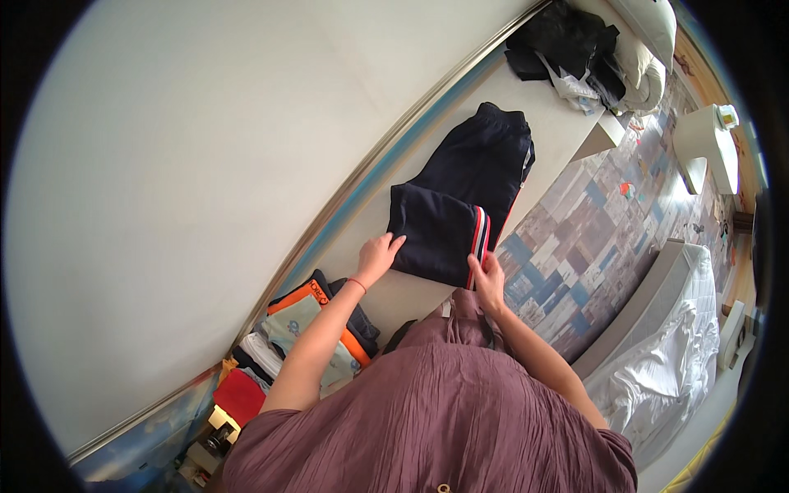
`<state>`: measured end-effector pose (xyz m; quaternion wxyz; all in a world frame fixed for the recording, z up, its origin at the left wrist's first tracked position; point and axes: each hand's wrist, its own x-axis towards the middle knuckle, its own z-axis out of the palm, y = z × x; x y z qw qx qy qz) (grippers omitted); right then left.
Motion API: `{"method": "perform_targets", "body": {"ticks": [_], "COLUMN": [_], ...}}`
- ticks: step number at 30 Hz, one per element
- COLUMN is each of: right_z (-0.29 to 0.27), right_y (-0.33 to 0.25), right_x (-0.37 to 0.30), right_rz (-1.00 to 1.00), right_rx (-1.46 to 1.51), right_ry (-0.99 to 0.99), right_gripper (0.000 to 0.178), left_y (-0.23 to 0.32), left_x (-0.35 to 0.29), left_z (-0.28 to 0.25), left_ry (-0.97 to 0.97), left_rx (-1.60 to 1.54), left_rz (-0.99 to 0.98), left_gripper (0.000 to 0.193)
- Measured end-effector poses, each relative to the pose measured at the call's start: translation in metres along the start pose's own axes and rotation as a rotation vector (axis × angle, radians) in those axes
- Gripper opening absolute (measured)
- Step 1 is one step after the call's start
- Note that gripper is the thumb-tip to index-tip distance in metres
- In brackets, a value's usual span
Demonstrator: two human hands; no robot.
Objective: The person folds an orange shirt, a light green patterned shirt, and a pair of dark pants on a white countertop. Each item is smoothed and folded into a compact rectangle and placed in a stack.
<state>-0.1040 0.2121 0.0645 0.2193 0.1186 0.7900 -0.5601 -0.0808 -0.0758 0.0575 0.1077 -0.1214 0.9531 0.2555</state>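
Dark navy track trousers (pixel 460 160) lie on a pale, bed-like surface in front of me, with the waistband at the far end. Their lower part is folded back over the rest, and a red and white stripe runs down the fold's right edge. At the fold's left edge my left hand (pixel 380 256), with a thin red band on its wrist, is closed on the cloth. My right hand (pixel 487 279) pinches the striped edge at the near right corner. Some cloth beneath the fold is hidden.
Folded clothes (pixel 316 316) are stacked to my left, with a red cloth (pixel 240 396) beyond them. A black bag-like heap (pixel 567 37) and a white plastic bag (pixel 573 89) sit at the far end. On the right, a plastic-covered mattress (pixel 670 353) stands on the patterned floor (pixel 567 246).
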Motion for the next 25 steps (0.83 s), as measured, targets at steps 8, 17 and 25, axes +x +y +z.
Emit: {"method": "perform_targets", "body": {"ticks": [8, 17, 25], "right_z": [0.023, 0.029, 0.031], "right_y": [-0.007, 0.013, 0.037], "right_x": [0.086, 0.079, 0.102], "right_rz": [0.205, -0.100, 0.166], "right_rx": [0.612, 0.071, 0.004], "right_ry": [0.045, 0.450, 0.480], "right_gripper": [0.034, 0.032, 0.042], "left_y": [0.017, 0.011, 0.010], "left_x": [0.062, 0.082, 0.076], "left_z": [0.008, 0.039, 0.056], "left_ry": [0.210, 0.268, 0.352], "left_rx": [-0.285, -0.409, -0.191], "left_rz": [-0.111, -0.046, -0.080], "left_gripper": [0.047, 0.030, 0.033]}}
